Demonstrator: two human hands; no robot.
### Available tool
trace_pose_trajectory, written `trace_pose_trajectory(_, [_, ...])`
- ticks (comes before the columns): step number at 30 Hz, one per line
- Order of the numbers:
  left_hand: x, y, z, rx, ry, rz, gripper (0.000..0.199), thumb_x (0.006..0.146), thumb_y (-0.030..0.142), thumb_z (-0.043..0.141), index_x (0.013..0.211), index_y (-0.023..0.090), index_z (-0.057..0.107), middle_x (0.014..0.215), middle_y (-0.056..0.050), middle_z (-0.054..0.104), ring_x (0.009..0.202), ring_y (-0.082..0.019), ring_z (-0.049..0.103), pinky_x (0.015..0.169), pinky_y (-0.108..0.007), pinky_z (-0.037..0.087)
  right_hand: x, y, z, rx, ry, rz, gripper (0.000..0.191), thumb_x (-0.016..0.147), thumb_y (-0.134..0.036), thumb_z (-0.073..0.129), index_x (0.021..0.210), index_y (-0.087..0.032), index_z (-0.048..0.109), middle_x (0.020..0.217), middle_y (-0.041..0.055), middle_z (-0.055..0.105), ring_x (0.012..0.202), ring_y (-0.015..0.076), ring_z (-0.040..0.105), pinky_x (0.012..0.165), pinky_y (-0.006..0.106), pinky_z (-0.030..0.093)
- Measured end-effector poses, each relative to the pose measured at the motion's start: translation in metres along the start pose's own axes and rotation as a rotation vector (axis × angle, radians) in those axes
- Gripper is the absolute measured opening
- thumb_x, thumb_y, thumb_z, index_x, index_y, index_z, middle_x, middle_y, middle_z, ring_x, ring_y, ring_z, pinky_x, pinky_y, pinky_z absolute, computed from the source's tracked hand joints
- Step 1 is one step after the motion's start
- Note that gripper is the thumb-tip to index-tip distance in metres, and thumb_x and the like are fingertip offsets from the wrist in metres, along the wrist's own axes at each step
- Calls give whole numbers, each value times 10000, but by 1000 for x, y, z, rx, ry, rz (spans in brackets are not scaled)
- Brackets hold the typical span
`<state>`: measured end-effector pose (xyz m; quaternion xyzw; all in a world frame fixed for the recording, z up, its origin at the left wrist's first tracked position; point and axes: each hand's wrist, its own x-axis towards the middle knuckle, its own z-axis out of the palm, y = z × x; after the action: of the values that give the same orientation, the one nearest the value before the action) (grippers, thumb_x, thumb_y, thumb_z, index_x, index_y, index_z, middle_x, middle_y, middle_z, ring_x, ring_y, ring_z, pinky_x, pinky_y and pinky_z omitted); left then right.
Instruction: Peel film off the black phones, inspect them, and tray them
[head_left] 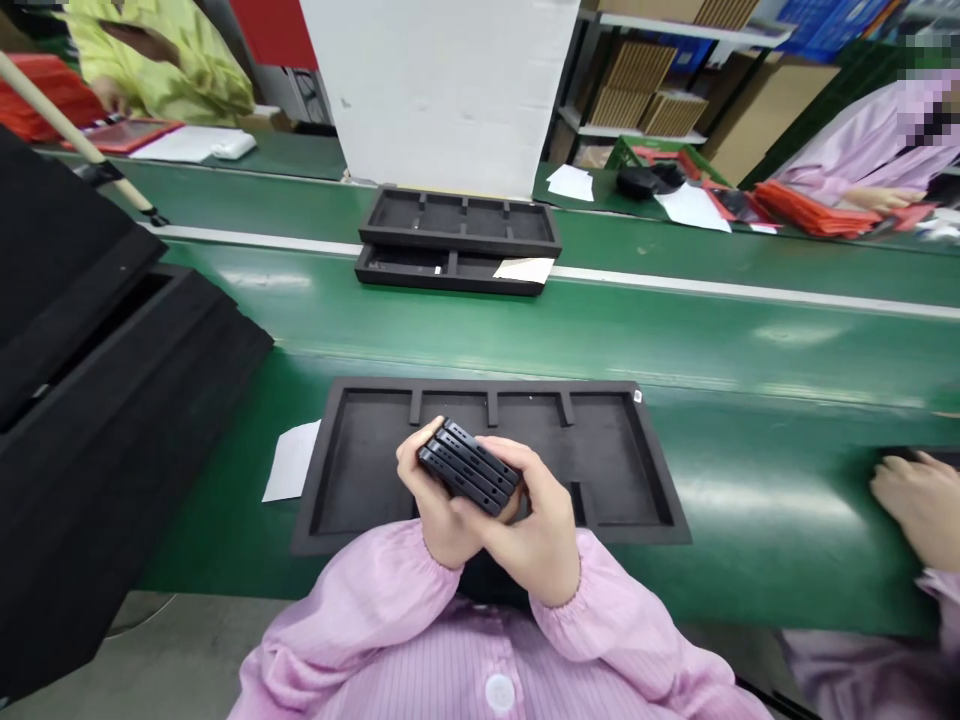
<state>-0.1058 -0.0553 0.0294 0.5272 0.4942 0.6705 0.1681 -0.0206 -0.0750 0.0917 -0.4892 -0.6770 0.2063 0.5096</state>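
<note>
A stack of several thin dark phone-like devices (470, 467) is held at the centre, above a black foam tray (360, 470). My left hand (439, 500) wraps round the stack's left side. My right hand (536, 520) grips its right side, with fingers at the far edge and the thumb near the front. The devices lie flat against each other, their edges with small holes facing up toward me. The tray beneath has short divider ribs, and my hands and sleeves cover part of its front.
Black foam blocks (142, 400) are piled at the left, near a white paper (292, 461). Two smaller black trays (461, 240) sit across the belt. Another person's hand (919, 500) touches a dark object at the right edge. People work on the far side.
</note>
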Motion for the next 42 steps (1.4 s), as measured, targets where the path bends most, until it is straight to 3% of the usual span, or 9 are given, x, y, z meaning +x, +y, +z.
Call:
trace_pose_trajectory(4, [6,-1,-21,-24,-146,132,1005,665,275,811,1509,245,267,1357,-145,439,1242,-293,519,1048,-466,474,10,13,-13,32,-22,-81,433,771,-215,799,1175,-224,643,1115,67,765,990,194,754,898,286,628])
trace_pose_trajectory(9, [70,-21,-56,-190,-730,89,998,693,339,842,1535,246,314,1312,-163,537,1210,-301,595,1059,-494,507,33,36,-32,197,-228,-192,457,737,-243,839,1168,-238,687,1030,31,796,836,173,776,780,247,640])
trace_pose_trajectory(13, [115,-25,-47,-342,-1187,193,911,634,290,827,1468,225,466,1341,-155,627,1197,-337,649,1026,-493,551,63,48,-36,308,-462,-259,479,695,-323,872,1139,-231,719,945,23,802,751,181,766,722,268,637])
trace_pose_trajectory(19, [80,-8,-45,-277,-842,172,884,701,187,708,1528,207,394,1273,-127,702,997,-273,751,860,-340,631,109,53,-33,553,-838,-214,474,700,-320,887,1138,-226,733,1041,46,767,950,209,746,875,345,613])
trace_pose_trajectory(23, [51,-6,-50,-139,-628,2,788,747,209,678,1498,223,438,1192,-92,725,937,-261,752,833,-366,645,101,63,-33,399,-652,-212,722,703,-383,893,1355,-271,606,1337,104,628,1254,250,616,1076,430,510])
trace_pose_trajectory(28, [45,5,-46,62,-517,76,726,712,221,694,1417,253,524,1197,-100,604,1050,-284,660,933,-469,598,29,59,-22,339,-599,-78,1204,735,-313,838,1619,-256,23,1631,184,288,1498,314,352,1218,531,317])
trace_pose_trajectory(32, [46,16,-49,149,-600,17,802,743,305,726,1487,308,428,1015,-33,495,804,-190,650,705,-348,618,-22,56,6,259,-366,71,1466,608,-337,913,1578,-264,-184,1620,229,245,1492,380,340,1191,618,317])
trace_pose_trajectory(38, [66,12,-62,-37,-974,5,1366,578,647,872,1599,298,36,1187,-125,553,852,-278,689,679,-406,604,-14,68,18,247,-311,101,1461,497,-422,974,1595,-284,19,1504,197,423,1365,388,502,1134,596,431])
trace_pose_trajectory(42, [87,7,-60,-36,-1032,136,1203,485,673,904,1469,264,345,1154,-129,580,993,-340,630,837,-522,575,-4,76,13,313,-374,-5,1437,467,-445,977,1570,-292,68,1421,159,500,1243,345,604,1085,530,488])
